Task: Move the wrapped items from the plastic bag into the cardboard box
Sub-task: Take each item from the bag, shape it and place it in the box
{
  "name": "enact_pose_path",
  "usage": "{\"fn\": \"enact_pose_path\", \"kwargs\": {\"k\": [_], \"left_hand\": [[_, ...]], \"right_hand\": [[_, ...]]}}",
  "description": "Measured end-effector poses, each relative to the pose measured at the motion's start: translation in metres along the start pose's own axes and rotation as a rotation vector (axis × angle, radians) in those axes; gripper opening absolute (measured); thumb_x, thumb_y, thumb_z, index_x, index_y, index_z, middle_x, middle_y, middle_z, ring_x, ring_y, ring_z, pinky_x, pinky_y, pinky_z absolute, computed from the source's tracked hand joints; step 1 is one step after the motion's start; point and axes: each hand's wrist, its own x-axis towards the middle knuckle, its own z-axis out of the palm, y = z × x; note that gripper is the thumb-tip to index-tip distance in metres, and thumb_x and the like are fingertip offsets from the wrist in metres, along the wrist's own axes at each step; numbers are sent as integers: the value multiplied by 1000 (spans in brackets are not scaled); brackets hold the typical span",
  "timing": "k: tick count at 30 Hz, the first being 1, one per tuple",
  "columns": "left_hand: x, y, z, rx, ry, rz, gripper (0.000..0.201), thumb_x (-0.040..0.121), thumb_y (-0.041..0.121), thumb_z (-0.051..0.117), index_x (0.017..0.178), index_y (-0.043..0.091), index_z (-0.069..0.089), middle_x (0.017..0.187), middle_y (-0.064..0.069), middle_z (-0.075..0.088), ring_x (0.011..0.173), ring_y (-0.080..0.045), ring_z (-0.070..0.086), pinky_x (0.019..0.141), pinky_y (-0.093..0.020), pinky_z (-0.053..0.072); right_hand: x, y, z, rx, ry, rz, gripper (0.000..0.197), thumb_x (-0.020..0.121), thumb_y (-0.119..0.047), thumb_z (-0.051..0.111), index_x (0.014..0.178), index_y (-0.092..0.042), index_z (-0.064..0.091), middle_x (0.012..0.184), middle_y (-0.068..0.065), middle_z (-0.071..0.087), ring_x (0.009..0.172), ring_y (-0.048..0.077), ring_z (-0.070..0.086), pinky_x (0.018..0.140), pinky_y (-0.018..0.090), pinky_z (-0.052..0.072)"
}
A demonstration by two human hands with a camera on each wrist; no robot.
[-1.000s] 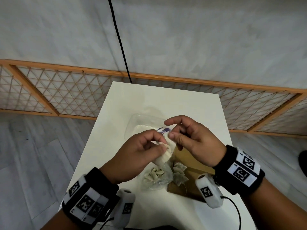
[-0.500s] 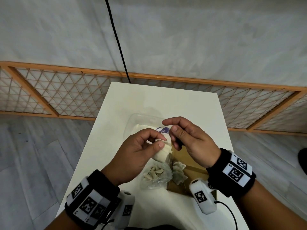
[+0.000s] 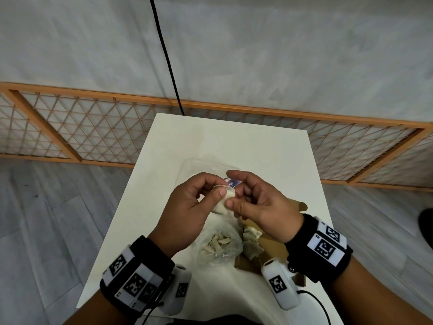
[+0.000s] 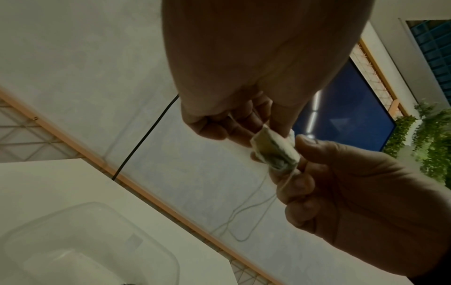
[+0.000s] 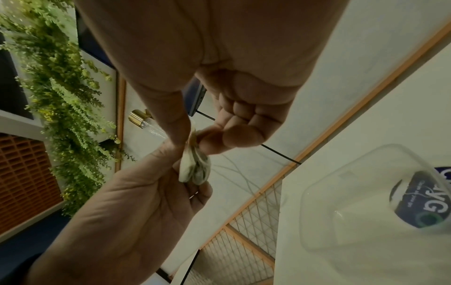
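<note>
Currently left hand [image 3: 187,207] and right hand [image 3: 260,202] both pinch one small white paper-wrapped item [image 3: 222,202], held above the white table [image 3: 269,156], over crinkled clear plastic bag [image 3: 220,245] and brown cardboard box [image 3: 274,247].

White table [image 3: 234,141]; brown cardboard box [image 3: 269,245]; checkered black-white wristbands [image 3: 328,247].
</note>
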Motion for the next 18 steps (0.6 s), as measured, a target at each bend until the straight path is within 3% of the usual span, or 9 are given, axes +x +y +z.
{"fn": "enact_pose_path", "kwargs": {"k": [4,7,9,12,14,16,18], "left_hand": [[2,0,1,38,47,12,12,99,8,65,102,18,71,91,15,75,85,-4,67,75,-9,47],[2,-3,3,-26,73,-31,17,99,13,67,112,24,67,90,4,77,86,-14,71,77,-25,57],[3,-4,4,-49,104,-65,21,97,15,70,115,24,64,88,0,78,82,-18,74,78,-30,59],[3,-5,8,-67,145,-64,12,94,13,73,102,19,67,85,-2,78,77,-20,74,72,-29,58],[2,-7,12,-53,138,-53,9,93,13,75,94,20,69,84,0,76,76,-16,70,70,-29,57],[-1,-11,16,-39,118,-51,11,92,15,77,94,22,69,86,3,75,75,-13,65,72,-26,55],[-5,-15,20,-61,104,-68,17,90,15,79,100,23,68,90,5,75,76,-9,64,74,-20,53]], "right_hand": [[3,2,2,-50,-21,15,39,90,-8,73,128,-13,63,78,-3,64,66,13,61,60,24,48],[4,1,4,-66,-7,20,28,88,-21,74,114,-11,68,81,2,67,65,14,61,59,26,48],[4,2,4,-74,17,30,29,87,-26,74,110,-10,69,83,6,68,65,15,61,59,29,47],[4,4,1,-81,51,36,24,86,-27,75,104,-11,71,82,7,69,63,15,60,60,32,46],[2,6,-4,-109,65,21,11,88,-23,75,95,-14,73,79,7,66,63,15,60,62,34,46],[-3,7,-9,-141,73,7,3,93,-14,73,90,-13,73,76,10,61,63,16,58,62,30,48],[-11,7,-18,-200,74,-6,10,94,-13,71,90,-4,71,72,18,58,64,17,57,62,29,48]]}}
